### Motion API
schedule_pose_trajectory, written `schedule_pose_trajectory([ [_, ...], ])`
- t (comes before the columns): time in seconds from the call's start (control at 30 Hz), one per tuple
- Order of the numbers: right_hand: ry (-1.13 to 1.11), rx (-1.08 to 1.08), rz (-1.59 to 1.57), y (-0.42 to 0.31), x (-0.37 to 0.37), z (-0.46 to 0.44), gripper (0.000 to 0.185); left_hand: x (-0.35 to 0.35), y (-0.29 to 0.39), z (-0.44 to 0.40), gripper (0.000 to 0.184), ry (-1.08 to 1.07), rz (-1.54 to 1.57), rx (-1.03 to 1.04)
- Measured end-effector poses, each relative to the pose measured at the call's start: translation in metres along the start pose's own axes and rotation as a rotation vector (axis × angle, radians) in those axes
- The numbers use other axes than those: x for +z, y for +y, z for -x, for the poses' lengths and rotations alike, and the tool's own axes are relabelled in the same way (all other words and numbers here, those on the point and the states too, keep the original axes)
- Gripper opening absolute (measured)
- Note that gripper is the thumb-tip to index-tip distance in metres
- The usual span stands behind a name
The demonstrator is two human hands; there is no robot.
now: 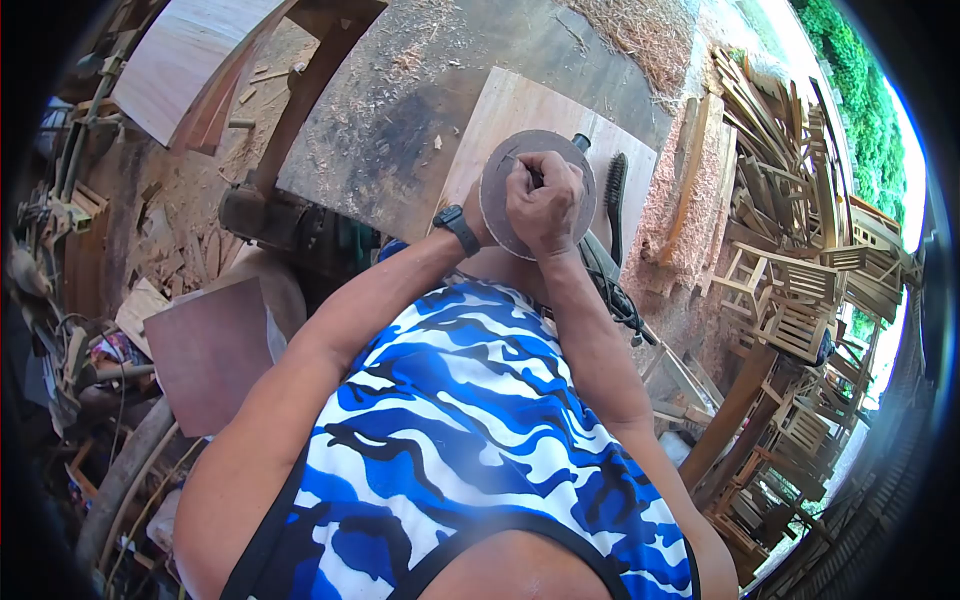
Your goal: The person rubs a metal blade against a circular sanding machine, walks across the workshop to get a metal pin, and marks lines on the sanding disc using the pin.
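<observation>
A round, brown-grey sanding disc [505,222] is held up in front of my chest, above a pale wooden board [485,115]. My left hand [478,217], with a black watch at its wrist, is at the disc's left edge; its fingers are hidden behind the disc. Over the disc's face, my right hand [546,198] is closed, thumb and forefinger pinched together. A thin, small tip shows at those fingers, too small to name. A black-bristled brush [617,195] lies on the board to the right. Beside it a dark cord [610,285] is bundled.
The board rests on a stained worktable [385,130] strewn with shavings. Wooden slats and frames [790,290] are stacked at the right, near heaped sawdust [665,230]. At the left are a reddish-brown panel [210,350], a large pale board [190,65] and machinery.
</observation>
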State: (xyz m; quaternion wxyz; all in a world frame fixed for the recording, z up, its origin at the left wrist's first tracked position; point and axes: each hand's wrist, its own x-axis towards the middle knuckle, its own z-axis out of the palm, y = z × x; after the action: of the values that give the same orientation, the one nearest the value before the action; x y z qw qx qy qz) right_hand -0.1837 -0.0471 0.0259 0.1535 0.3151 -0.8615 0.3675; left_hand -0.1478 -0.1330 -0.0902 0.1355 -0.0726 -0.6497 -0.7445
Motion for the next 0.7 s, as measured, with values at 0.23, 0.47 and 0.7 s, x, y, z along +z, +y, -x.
schedule_pose_trajectory([
  [0.23,-0.119,-0.035,-0.019,-0.002,-0.010,-0.003,0.003,-0.003,0.003,0.002,0.066,-0.103,-0.146,-0.071],
  [0.47,-0.100,-0.033,-0.084,-0.002,-0.010,-0.002,0.004,-0.004,-0.002,0.000,0.069,-0.144,-0.179,0.000],
  [0.7,-0.039,0.014,-0.070,-0.001,-0.004,-0.001,0.004,-0.005,-0.006,0.004,0.069,-0.112,-0.056,-0.093],
])
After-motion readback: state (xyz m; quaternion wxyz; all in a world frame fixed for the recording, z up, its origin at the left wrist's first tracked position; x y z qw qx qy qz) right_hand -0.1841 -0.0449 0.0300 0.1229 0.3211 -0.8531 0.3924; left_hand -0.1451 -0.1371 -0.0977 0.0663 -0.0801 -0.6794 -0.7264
